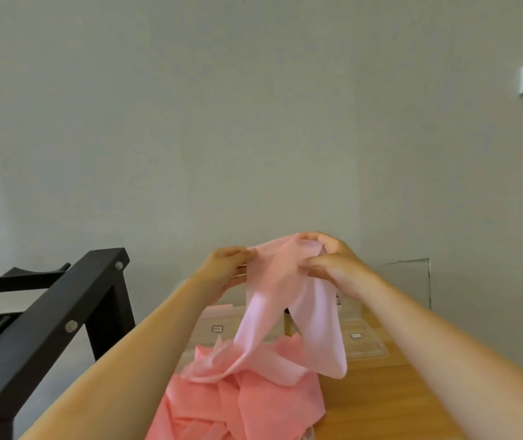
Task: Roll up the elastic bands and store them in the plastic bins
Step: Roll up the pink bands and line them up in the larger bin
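**A:** So, how far along am I?

**B:** Early, I judge. Your left hand (226, 265) and right hand (333, 265) hold one band (263, 312) up at the centre of your view. The hands are close together but not touching. The left pinches the band's edge, and the right has its fingers curled round the top fold. You have no roll started that I can see.

**A:** And the rest?

**B:** A pile (238, 404) of deeper pink bands lies loose at six o'clock on the table (380, 401), none of them rolled. The bins (366, 349) sit just beyond the pile, at its eleven and one o'clock. Their walls are clear, but I cannot tell whether anything lies in them. Nearly all the rolling and storing looks to be ahead of you.

**A:** How does the band look?

**B:** It is pale pink, thin and wide, and half see-through. It hangs from your hands in two limp tails. The left tail trails down into the pile, and the right ends in a rounded fold above the table. I expect it to be slack, so flatten it before you roll.
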### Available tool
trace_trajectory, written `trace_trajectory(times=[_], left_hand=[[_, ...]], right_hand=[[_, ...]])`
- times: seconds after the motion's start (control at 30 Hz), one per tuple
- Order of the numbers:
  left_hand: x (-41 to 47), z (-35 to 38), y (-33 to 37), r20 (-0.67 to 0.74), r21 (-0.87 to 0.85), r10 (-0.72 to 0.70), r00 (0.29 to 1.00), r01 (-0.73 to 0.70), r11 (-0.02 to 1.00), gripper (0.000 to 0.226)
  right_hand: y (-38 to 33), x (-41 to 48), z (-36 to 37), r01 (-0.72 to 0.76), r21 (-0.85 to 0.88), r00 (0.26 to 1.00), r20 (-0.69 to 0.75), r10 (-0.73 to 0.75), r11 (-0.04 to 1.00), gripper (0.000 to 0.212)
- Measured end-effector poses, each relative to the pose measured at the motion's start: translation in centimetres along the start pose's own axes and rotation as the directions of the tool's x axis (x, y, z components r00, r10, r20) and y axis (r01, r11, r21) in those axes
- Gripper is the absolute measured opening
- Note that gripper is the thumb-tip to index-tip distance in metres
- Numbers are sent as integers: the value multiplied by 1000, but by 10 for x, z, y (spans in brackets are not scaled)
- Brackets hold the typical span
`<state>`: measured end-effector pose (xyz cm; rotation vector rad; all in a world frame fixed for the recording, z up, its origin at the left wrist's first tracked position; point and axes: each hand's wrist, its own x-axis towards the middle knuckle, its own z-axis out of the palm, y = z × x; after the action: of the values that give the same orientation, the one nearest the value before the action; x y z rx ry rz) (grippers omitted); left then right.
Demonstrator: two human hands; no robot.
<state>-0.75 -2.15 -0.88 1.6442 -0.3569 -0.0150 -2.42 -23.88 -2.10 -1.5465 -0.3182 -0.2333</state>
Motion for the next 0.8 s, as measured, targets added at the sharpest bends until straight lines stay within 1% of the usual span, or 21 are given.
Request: trace_trajectory(times=[0.07,0.13,0.2,0.27,0.3,0.37,0.47,0.53,0.57,0.63,0.7,0.73,0.8], left_hand=[[1,-2,24,-11,2,64,998,-64,998,15],[0,-4,51,-39,6,125,991,-125,992,17],[-2,-9,79,-85,3,183,979,-184,983,15],[-4,-15,107,-107,4,240,965,-241,971,8],[-6,-19,120,-100,15,264,959,-264,964,4],[-10,-26,143,-64,61,302,951,-298,953,17],[-17,-33,171,28,120,337,941,-338,934,38],[-19,-35,184,65,109,354,933,-359,927,45],[-19,-35,187,59,99,367,928,-372,923,45],[-18,-35,186,-3,90,384,923,-382,920,38],[-16,-35,173,-95,93,355,930,-347,933,26],[-13,-36,161,-137,99,326,935,-315,944,25],[-5,-38,132,-212,101,246,946,-229,968,34]], right_hand=[[-16,4,5,58,-66,998,2,-58,996,55],[-38,9,9,86,-149,995,60,-78,985,57],[-64,12,9,105,-193,989,121,-83,976,51],[-93,15,8,150,-204,984,123,-127,967,40],[-108,16,7,178,-195,982,98,-161,964,34],[-135,17,5,232,-157,972,14,-233,960,28],[-169,18,3,309,-128,940,-106,-323,942,23],[-185,21,2,358,-126,912,-165,-375,925,22],[-188,22,2,378,-125,901,-176,-396,917,20],[-188,24,7,394,-118,898,-163,-410,911,17],[-172,26,13,368,-122,913,-141,-383,922,18],[-159,27,15,338,-129,925,-136,-354,932,19],[-126,33,17,240,-137,959,-121,-257,961,18]])
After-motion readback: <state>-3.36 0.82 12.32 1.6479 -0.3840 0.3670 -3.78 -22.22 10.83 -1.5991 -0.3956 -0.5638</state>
